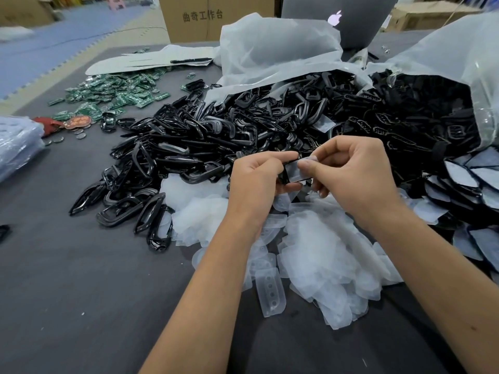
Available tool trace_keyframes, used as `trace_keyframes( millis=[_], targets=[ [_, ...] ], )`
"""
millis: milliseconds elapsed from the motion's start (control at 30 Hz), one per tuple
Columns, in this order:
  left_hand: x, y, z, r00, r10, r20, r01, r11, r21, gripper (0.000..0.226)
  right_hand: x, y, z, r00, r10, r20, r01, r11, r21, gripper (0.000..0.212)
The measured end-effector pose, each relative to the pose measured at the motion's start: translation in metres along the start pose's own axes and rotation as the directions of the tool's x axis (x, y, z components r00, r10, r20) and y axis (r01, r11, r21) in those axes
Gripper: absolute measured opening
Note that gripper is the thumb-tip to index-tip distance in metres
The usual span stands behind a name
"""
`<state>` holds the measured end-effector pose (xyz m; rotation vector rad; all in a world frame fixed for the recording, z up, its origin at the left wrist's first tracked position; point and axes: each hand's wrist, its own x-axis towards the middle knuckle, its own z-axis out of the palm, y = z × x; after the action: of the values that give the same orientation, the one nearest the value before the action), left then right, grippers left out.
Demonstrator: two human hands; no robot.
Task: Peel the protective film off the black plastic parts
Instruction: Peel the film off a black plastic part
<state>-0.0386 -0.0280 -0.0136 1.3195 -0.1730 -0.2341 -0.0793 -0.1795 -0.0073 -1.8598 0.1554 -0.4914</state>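
A dark grey table (81, 279) fills most of the view. Two big clear plastic bags lie on its far side: one (270, 49) in the middle, one (459, 58) at the right, both spilling black parts. The heap of black parts (189, 147) from the middle bag has too many loop-shaped frames to count; the right bag's heap (418, 117) holds flatter pieces with rows of holes. One cardboard box (194, 20) with printed characters stands behind the table, and one grey laptop (337, 17) beside it, its lid facing the camera. Nearer, below the hands, lies one pile of peeled films (318, 252), translucent white, too many to count. At the right edge is a stack of black pieces faced with grey film (475, 182). Far left, green circuit boards (113, 95) lie scattered, uncounted, with a few coin cells (81, 136) near them and one black pen (191, 60) on a pale sheet beyond.

Two hands work above the film pile. The left hand (256, 179) grips one black part (290, 174), fingers curled round its left end. The right hand (353, 171) pinches the film (303, 168) on that part between thumb and forefinger, the other fingers curled under. The film sits at the part's face; how far it has lifted I cannot tell.
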Motion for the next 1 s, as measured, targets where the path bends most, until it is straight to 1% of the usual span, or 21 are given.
trace_keyframes(
  millis=[133,333,500,600,667,1000],
  targets=[
    [0.0008,-0.0014,-0.0002,1.000,0.014,0.002,-0.014,1.000,0.024,0.035,-0.0013,-0.0003,0.0020,1.000,0.019,-0.008,-0.019,1.000,0.006,0.016],
    [0.0011,-0.0057,-0.0013,0.998,0.068,-0.008,-0.066,0.990,0.126,0.031,-0.0034,0.0003,0.0067,0.998,-0.001,-0.068,0.001,1.000,0.000,0.016],
    [-0.0009,-0.0059,0.0021,0.999,0.041,0.021,-0.043,0.995,0.089,0.025,-0.0050,0.0012,0.0093,0.996,0.014,-0.091,-0.013,1.000,0.010,0.016],
    [-0.0014,-0.0059,0.0033,0.999,0.046,0.009,-0.046,0.994,0.100,0.024,-0.0038,0.0028,0.0095,0.990,0.016,-0.141,-0.023,0.998,-0.051,0.020],
    [-0.0019,-0.0052,0.0036,0.999,0.035,0.000,-0.035,0.996,0.078,0.022,-0.0034,0.0027,0.0091,0.988,0.024,-0.156,-0.036,0.997,-0.075,0.022],
    [-0.0030,-0.0047,0.0040,0.999,0.046,-0.009,-0.045,0.997,0.062,0.017,-0.0046,-0.0010,0.0094,0.985,0.064,-0.160,-0.067,0.998,-0.011,0.022]
  ],
)
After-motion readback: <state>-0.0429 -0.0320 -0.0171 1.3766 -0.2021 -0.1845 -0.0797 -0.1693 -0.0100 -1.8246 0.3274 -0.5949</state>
